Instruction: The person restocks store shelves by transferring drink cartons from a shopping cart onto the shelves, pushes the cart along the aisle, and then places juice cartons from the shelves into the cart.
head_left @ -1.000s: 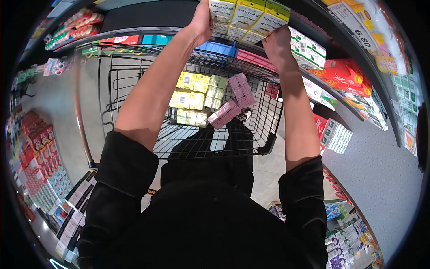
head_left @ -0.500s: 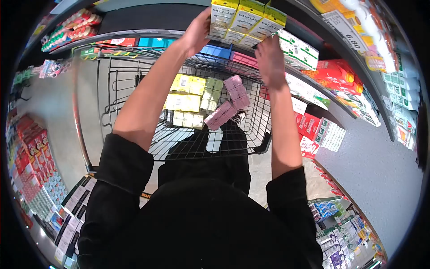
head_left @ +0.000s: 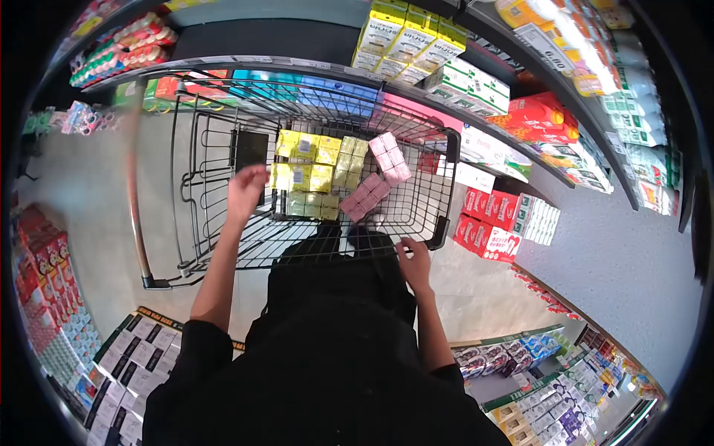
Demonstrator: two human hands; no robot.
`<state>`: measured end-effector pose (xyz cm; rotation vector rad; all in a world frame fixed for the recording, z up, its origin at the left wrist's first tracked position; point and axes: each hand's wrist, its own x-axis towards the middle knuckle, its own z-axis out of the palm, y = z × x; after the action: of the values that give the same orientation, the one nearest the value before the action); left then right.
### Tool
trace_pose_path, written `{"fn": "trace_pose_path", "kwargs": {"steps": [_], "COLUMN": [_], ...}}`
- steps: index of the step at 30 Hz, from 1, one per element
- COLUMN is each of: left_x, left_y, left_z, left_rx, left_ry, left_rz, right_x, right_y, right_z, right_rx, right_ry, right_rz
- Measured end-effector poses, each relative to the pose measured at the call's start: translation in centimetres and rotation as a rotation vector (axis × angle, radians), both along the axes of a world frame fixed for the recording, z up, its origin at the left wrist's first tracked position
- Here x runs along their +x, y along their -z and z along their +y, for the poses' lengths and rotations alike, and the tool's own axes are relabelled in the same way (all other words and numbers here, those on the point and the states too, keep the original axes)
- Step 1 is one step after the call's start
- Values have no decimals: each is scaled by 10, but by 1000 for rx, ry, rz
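Note:
A black wire shopping cart (head_left: 199, 126) stands in front of me. Inside it lie yellow multipacks of small cartons (head_left: 306, 146), a pale green-yellow multipack (head_left: 349, 163) and two pink multipacks (head_left: 390, 157). My left hand (head_left: 246, 195) hovers over the cart's left part, its fingers loosely bent with nothing in them, left of the yellow packs. At the cart's near right rim is my right hand (head_left: 414, 262). Its fingers are apart and hold nothing; whether they touch the wire I cannot tell. On the shelf beyond stand yellow-topped cartons (head_left: 406, 37), away from both hands.
White-and-green boxes (head_left: 468, 85) sit beside the yellow-topped cartons on the shelf (head_left: 256, 63). Red cartons (head_left: 487, 223) are stacked on the floor right of the cart. The cart's handle (head_left: 134, 201) is at the left. Stacked white boxes (head_left: 137, 349) stand behind me at lower left.
Both hands have come away from the yellow-topped cartons on the shelf and drawn back toward me. The left is now over the cart, the right near its close rim. The cartons stay on the shelf.

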<state>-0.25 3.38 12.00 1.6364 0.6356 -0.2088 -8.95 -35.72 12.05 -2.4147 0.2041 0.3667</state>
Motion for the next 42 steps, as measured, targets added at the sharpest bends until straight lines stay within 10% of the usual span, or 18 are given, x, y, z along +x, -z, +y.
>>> {"fn": "trace_pose_path", "kwargs": {"steps": [9,22,42], "left_x": [-119,-137,-191], "left_y": [-17,-26,-32], "left_z": [-32,-17,3], "left_rx": [952,988,869], "left_ry": [775,748,648], "left_rz": [259,269,171], "right_x": [8,-47,-72], "right_y": [26,22,34], "right_z": [7,31,63], "right_rx": [193,-76,-447], "right_ry": [-168,-231,-324], "right_rz": [-125,-507,-192]}}
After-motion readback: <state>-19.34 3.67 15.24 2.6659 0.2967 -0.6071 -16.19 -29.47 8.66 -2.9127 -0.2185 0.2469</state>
